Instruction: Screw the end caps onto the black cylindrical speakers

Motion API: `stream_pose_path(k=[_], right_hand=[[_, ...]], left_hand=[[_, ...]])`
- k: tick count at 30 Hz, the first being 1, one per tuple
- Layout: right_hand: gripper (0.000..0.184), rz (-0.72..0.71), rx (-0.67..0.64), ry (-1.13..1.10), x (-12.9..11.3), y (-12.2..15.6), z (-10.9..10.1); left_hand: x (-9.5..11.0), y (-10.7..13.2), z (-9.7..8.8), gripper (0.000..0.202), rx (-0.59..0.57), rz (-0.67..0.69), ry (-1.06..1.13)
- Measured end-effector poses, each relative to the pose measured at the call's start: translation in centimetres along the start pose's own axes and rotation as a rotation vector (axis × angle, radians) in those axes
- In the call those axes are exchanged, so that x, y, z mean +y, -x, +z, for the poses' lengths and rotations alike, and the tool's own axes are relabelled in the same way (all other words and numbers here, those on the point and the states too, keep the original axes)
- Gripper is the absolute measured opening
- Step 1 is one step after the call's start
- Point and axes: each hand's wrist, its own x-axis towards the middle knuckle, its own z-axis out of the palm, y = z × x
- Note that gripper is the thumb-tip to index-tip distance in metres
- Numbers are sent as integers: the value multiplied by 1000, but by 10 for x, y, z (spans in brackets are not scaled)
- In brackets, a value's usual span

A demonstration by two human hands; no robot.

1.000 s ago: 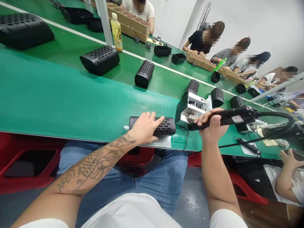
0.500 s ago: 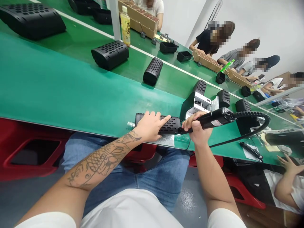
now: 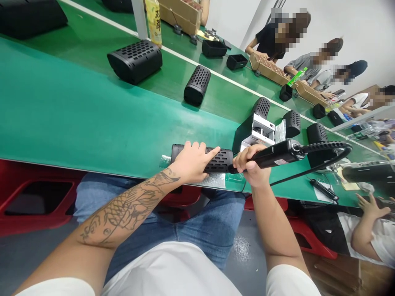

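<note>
A black housing with slotted holes lies lengthwise near the table's front edge. Draped over its left part is my left hand, gripping it with the index finger stretched along the slots. My right hand is wrapped around a black electric screwdriver, held nearly level. Its tip points left at the housing's right end; whether the bit touches a screw is hidden. Just behind my right hand stands a black and white box-shaped device, apparently a screw feeder.
More black housings stand along the green table. A bottle is by a post at the back. The screwdriver's cable loops right. Another screwdriver lies there, near a co-worker's hand. Several people work across the table.
The view has shifted slightly, so the far things sit higher and a bit left. Both hands keep their hold on the housing and the screwdriver.
</note>
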Motion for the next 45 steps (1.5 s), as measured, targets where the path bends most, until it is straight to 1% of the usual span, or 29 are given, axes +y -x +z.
stream_pose_path(k=[5,8,9,10,12,14,15,16,18,19,21,23,25,27,28,30,32,34,36,39,41,45], right_hand=[[61,39,24,44,-1,5,6],[61,66,43,71,-6,1,1],[60,58,76,81,-9,-3,-6],[58,33,136,100,-11,-9,-14],[52,-65,329,187,-13,-22,-38],[49,-176,528,310,-9,-35,-66],[49,-202,579,361,-6,-40,-79],[51,-211,604,396,-1,-43,-90],[57,-193,603,426,9,-46,-104],[60,-183,603,433,13,-44,-108],[64,-168,612,451,17,-39,-110],[65,-156,609,454,13,-33,-104],[63,-140,581,417,2,-26,-91],[63,-150,534,332,-13,-19,-70],[64,-161,498,280,-20,-15,-56],[68,-175,401,181,-30,-9,-25],[69,-155,303,111,-33,-5,7],[69,-127,239,73,-30,-4,33],[70,-105,207,51,-23,-5,52],[72,-56,176,28,-11,-9,67],[73,-12,151,5,-6,-11,71],[63,31,72,-51,-1,-12,73]], left_hand=[[1,0,0,107,13,3,-8],[1,1,-1,107,-2,13,-38],[1,2,-1,107,-3,16,-40],[1,2,-1,108,1,18,-38],[2,2,2,108,24,16,-22],[3,0,5,106,52,7,-4],[4,0,7,103,67,4,7],[3,0,8,99,85,5,23],[-3,3,10,91,142,26,79],[-10,6,10,87,180,43,118],[-30,18,13,83,272,70,210],[-57,33,21,82,363,78,323],[-82,47,35,89,416,80,468],[-99,58,55,105,428,81,615],[-104,62,65,114,426,77,675],[-105,66,83,125,423,58,757],[-100,67,95,126,422,41,806],[-95,67,101,122,425,33,834],[-93,65,103,119,433,34,847],[-93,63,106,118,456,41,865],[-94,62,108,119,473,48,877],[-96,61,111,121,478,61,882]])
